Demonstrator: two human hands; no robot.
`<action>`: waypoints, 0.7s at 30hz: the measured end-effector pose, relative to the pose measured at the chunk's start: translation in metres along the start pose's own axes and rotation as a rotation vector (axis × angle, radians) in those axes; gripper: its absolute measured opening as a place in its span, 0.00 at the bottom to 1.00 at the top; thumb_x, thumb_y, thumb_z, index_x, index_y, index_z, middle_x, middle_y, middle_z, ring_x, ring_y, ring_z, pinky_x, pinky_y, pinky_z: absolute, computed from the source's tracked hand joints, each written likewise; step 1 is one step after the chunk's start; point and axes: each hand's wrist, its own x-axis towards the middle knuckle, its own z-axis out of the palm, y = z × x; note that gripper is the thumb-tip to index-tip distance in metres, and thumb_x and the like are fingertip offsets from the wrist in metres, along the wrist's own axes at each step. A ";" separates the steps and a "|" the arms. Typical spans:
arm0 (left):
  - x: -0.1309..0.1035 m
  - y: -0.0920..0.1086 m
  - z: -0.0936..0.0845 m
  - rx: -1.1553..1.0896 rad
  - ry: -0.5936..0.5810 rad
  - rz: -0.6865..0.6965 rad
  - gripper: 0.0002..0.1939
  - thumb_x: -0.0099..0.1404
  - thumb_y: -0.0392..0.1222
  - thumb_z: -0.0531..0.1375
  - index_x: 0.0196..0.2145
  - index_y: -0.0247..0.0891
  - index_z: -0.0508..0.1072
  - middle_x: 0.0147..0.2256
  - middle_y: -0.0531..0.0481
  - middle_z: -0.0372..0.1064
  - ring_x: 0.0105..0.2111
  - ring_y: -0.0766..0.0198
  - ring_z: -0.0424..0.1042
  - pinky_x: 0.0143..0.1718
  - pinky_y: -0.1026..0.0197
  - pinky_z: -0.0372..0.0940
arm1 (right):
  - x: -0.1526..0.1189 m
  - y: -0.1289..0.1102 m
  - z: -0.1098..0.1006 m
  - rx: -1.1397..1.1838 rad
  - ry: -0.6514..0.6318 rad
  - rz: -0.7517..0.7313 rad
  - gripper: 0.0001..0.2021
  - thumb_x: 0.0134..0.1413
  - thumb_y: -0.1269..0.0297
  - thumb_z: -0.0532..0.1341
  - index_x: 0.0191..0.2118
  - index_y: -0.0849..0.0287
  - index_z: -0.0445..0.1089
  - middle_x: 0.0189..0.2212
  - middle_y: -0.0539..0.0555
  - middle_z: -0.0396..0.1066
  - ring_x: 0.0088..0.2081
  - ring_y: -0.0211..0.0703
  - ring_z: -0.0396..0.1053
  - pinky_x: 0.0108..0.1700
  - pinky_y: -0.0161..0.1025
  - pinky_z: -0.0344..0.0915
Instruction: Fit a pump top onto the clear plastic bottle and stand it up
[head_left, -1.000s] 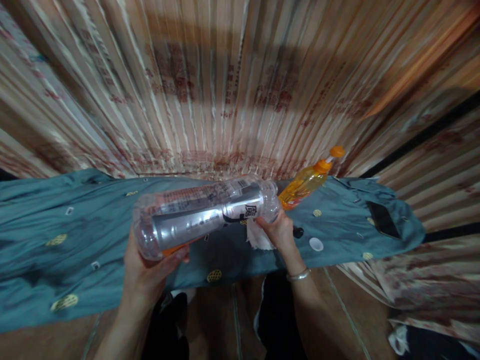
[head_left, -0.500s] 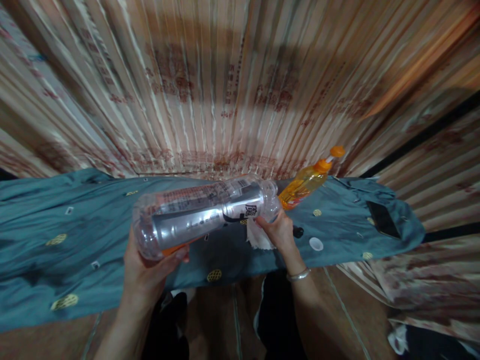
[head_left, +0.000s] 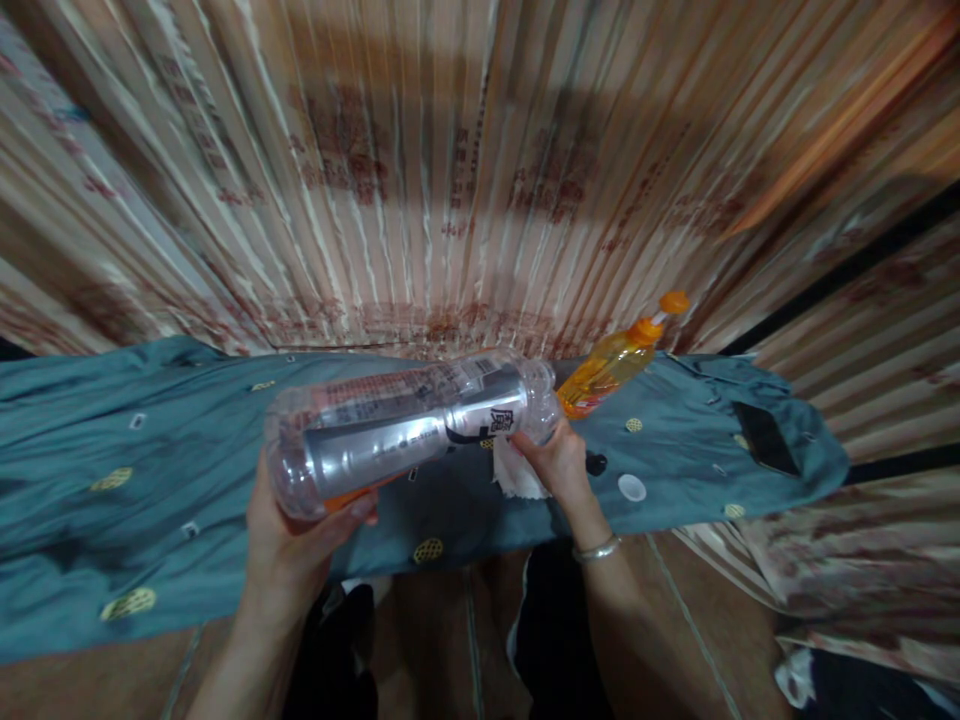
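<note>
A large clear plastic bottle [head_left: 382, 440] with a silver, black and orange label lies sideways in the air between my hands. Its base end rests in my left hand [head_left: 292, 545], thumb along the underside and the other fingers hidden behind it. Around the neck end, at the right, my right hand [head_left: 559, 462] is closed, a bracelet on that wrist. Below the neck, a white tissue [head_left: 517, 475] shows; whether my right hand touches it I cannot tell. Just beyond that hand stands a yellow pump bottle [head_left: 607, 370] with an orange top.
The narrow table wears a green-blue cloth [head_left: 172, 480] with yellow patterns. On it are a white round lid [head_left: 632, 487], a small black object [head_left: 596, 464] and a dark phone [head_left: 766, 438] towards the right end. A patterned curtain [head_left: 450, 200] hangs behind the table.
</note>
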 end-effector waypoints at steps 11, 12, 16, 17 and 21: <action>-0.001 0.001 0.005 -0.013 0.006 0.034 0.39 0.33 0.41 0.81 0.45 0.43 0.75 0.37 0.52 0.74 0.19 0.64 0.72 0.13 0.63 0.67 | 0.000 -0.001 -0.002 -0.009 -0.026 0.004 0.33 0.48 0.46 0.69 0.56 0.62 0.69 0.41 0.62 0.81 0.45 0.57 0.79 0.44 0.44 0.73; -0.001 0.001 0.005 -0.016 0.009 0.032 0.39 0.32 0.41 0.81 0.45 0.43 0.75 0.37 0.52 0.74 0.19 0.64 0.72 0.12 0.63 0.67 | 0.000 -0.001 -0.002 -0.009 -0.030 0.005 0.32 0.48 0.47 0.69 0.55 0.62 0.69 0.41 0.62 0.81 0.45 0.58 0.79 0.44 0.45 0.73; 0.000 0.001 0.006 -0.005 0.000 0.018 0.40 0.32 0.41 0.81 0.45 0.44 0.75 0.38 0.51 0.74 0.19 0.64 0.72 0.13 0.63 0.67 | 0.000 -0.004 -0.003 -0.027 -0.042 0.027 0.31 0.48 0.50 0.70 0.54 0.64 0.70 0.40 0.64 0.80 0.44 0.60 0.79 0.44 0.48 0.73; 0.001 0.001 0.005 -0.001 -0.002 0.014 0.40 0.32 0.41 0.81 0.45 0.44 0.75 0.38 0.51 0.73 0.19 0.64 0.72 0.13 0.63 0.67 | 0.000 -0.005 -0.004 -0.029 -0.043 0.030 0.32 0.48 0.50 0.70 0.55 0.65 0.69 0.40 0.64 0.80 0.44 0.61 0.79 0.45 0.49 0.73; 0.001 0.000 0.002 0.012 -0.010 0.012 0.40 0.33 0.41 0.81 0.46 0.44 0.74 0.40 0.51 0.73 0.20 0.64 0.72 0.13 0.63 0.67 | 0.000 -0.006 -0.005 -0.019 -0.042 0.031 0.32 0.47 0.50 0.70 0.55 0.65 0.69 0.40 0.63 0.81 0.44 0.60 0.79 0.45 0.48 0.72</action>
